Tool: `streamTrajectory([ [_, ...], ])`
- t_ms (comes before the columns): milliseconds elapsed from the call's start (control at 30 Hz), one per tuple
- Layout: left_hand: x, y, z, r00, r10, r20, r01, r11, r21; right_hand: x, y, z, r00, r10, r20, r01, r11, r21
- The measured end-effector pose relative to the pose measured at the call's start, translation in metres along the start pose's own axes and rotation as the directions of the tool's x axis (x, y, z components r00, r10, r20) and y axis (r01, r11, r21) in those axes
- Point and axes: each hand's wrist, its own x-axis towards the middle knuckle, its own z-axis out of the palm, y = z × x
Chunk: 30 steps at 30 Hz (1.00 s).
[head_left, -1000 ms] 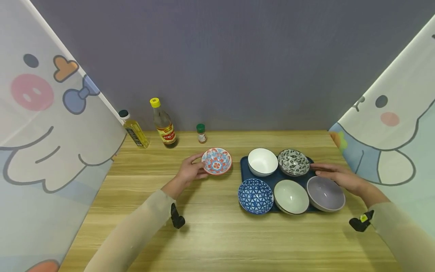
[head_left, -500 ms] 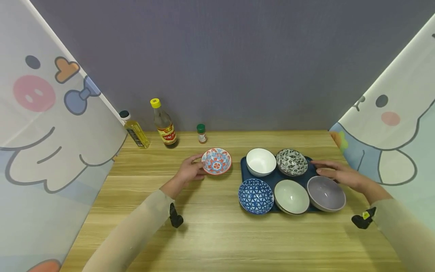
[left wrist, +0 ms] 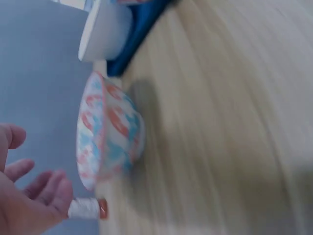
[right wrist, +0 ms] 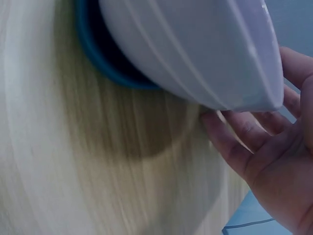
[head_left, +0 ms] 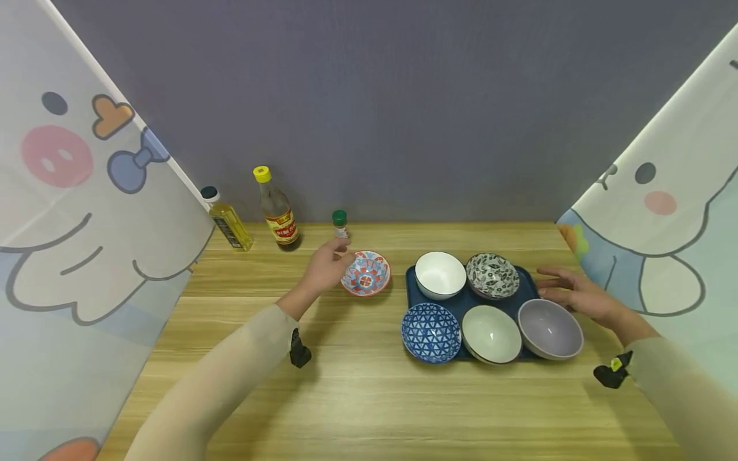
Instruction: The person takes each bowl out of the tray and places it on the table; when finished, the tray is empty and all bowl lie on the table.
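My left hand [head_left: 325,266] hovers over the left rim of a small red-and-blue patterned bowl [head_left: 366,274] that stands on the table. In the left wrist view a gap parts the loosely bent fingers [left wrist: 49,191] from this bowl [left wrist: 110,132], and nothing is held. My right hand [head_left: 579,298] is at the right end of a dark blue tray [head_left: 527,291], behind a purple-grey bowl [head_left: 550,330]. Its fingers are slightly bent and grip nothing; whether they touch the tray or bowl is hidden in the right wrist view by the bowl's side [right wrist: 205,54].
The tray also bears a white bowl [head_left: 441,275], a black-and-white floral bowl [head_left: 492,276], a blue triangle-patterned bowl [head_left: 431,333] and a pale green bowl [head_left: 492,334]. Behind my left hand stand a green-capped jar [head_left: 340,221], a yellow-capped bottle [head_left: 279,218] and an oil bottle [head_left: 230,224].
My left hand has let go of the patterned bowl's rim and risen up and away from it. The tray and its bowls shifted slightly left in view; my right hand stays near the tray's right end.
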Motion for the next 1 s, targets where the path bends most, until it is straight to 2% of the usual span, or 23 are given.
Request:
streamTrajectory([
  [100, 0.006, 0.018, 0.006, 0.998, 0.039, 0.042, -0.037, 0.999, -0.027, 0.001, 0.006, 0.001, 1.000, -0.020, -0.021, 0.021, 0.999, 0.031],
  [200, 0.012, 0.034, 0.017, 0.991, 0.041, 0.130, -0.022, 0.990, -0.141, 0.003, 0.013, 0.003, 0.999, -0.029, -0.043, 0.031, 0.998, 0.050],
  [300, 0.020, 0.045, 0.033, 0.975, 0.010, 0.221, 0.050, 0.963, -0.266, 0.005, 0.018, 0.004, 0.998, -0.030, -0.052, 0.033, 0.998, 0.048],
  [367, 0.023, 0.052, 0.044, 0.963, -0.020, 0.268, 0.106, 0.944, -0.314, 0.007, 0.020, 0.004, 0.998, -0.025, -0.065, 0.027, 0.999, 0.026],
  [500, 0.029, 0.061, 0.064, 0.926, -0.093, 0.365, 0.225, 0.914, -0.339, 0.008, 0.021, 0.005, 0.995, -0.023, -0.094, 0.022, 1.000, -0.013],
  [600, 0.031, 0.065, 0.077, 0.894, -0.152, 0.421, 0.301, 0.900, -0.315, 0.009, 0.020, 0.006, 0.994, -0.021, -0.110, 0.018, 0.999, -0.028],
  [700, 0.032, 0.066, 0.088, 0.880, -0.191, 0.435, 0.335, 0.899, -0.283, 0.010, 0.019, 0.007, 0.993, -0.018, -0.119, 0.013, 0.999, -0.040],
  [1000, 0.037, 0.063, 0.106, 0.868, -0.225, 0.443, 0.376, 0.880, -0.291, 0.017, 0.014, 0.006, 0.995, 0.016, -0.097, -0.019, 0.999, -0.029],
])
